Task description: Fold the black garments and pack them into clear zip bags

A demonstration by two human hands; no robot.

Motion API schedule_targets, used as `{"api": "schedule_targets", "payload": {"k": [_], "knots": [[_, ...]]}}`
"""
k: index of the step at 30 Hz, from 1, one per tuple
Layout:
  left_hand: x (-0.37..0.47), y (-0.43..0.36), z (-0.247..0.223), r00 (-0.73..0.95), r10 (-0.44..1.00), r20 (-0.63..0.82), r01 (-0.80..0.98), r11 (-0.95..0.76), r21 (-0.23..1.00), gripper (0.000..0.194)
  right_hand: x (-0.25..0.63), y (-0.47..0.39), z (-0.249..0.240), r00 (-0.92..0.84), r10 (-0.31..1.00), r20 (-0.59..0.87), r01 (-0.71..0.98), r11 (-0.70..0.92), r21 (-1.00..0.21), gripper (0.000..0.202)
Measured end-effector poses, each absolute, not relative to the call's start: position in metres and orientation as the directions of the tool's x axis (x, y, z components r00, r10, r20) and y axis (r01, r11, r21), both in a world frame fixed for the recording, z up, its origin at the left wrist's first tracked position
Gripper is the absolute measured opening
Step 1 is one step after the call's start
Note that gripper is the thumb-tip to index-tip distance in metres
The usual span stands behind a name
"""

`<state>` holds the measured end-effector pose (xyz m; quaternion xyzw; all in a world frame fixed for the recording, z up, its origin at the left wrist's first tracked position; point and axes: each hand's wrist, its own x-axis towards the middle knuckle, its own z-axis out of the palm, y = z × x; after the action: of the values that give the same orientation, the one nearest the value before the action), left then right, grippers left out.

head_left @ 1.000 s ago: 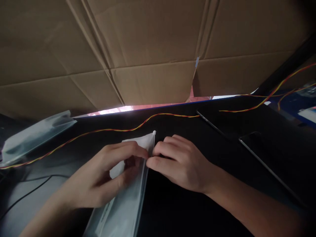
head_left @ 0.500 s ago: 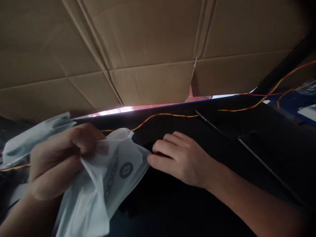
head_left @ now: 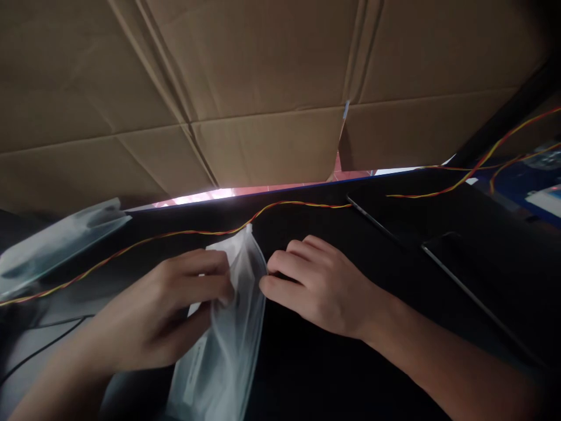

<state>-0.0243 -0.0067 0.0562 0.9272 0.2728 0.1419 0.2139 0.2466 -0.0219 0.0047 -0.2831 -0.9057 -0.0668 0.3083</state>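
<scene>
A translucent white plastic bag (head_left: 234, 339) hangs upright between my hands over the dark tabletop. My left hand (head_left: 170, 310) pinches its near-left face with thumb and fingers. On the other side, my right hand (head_left: 309, 280) has its fingers curled and grips the bag's right edge between thumb and index finger. Folds run down the bag, and the printing seen on it earlier is mostly turned out of sight. Whether anything is inside the bag cannot be made out.
Another plastic bag (head_left: 61, 245) lies at the left. A twisted red-yellow wire (head_left: 175, 234) crosses the black table behind my hands. Two dark flat panels, one nearer (head_left: 477, 304) and one farther (head_left: 372, 216), lie at the right. Cardboard (head_left: 263, 88) stands along the back.
My left hand has shifted right and down, from the bag's top left to its middle. The bag has narrowed and folded, its logo turning away. My right hand has hardly moved.
</scene>
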Motion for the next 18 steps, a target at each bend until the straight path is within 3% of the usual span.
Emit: {"api": "schedule_targets", "payload": {"k": [5,9,13,15,18], "knots": [[-0.043,-0.002,0.06,0.565,0.723,0.397,0.576,-0.69,0.438,0.025,0.252,-0.017,0.0,-0.729,0.533,0.429,0.562,0.824,-0.07,0.019],[-0.04,-0.002,0.054,0.528,0.737,0.422,0.573,-0.676,0.463,0.029,0.253,-0.017,0.0,-0.731,0.592,0.339,0.585,0.8,-0.135,0.02],[-0.038,-0.002,0.047,0.62,0.676,0.4,0.549,-0.737,0.395,0.031,0.253,-0.021,0.009,-0.671,0.662,0.333,0.539,0.745,-0.393,0.011],[-0.043,0.0,0.046,0.643,0.659,0.389,0.558,-0.752,0.352,0.029,0.256,-0.023,0.013,-0.663,0.673,0.328,0.461,0.712,-0.529,0.021],[-0.052,0.005,0.049,0.665,0.629,0.403,0.563,-0.776,0.284,0.026,0.26,-0.028,0.013,-0.756,0.602,0.257,0.373,0.718,-0.587,0.053]]}}
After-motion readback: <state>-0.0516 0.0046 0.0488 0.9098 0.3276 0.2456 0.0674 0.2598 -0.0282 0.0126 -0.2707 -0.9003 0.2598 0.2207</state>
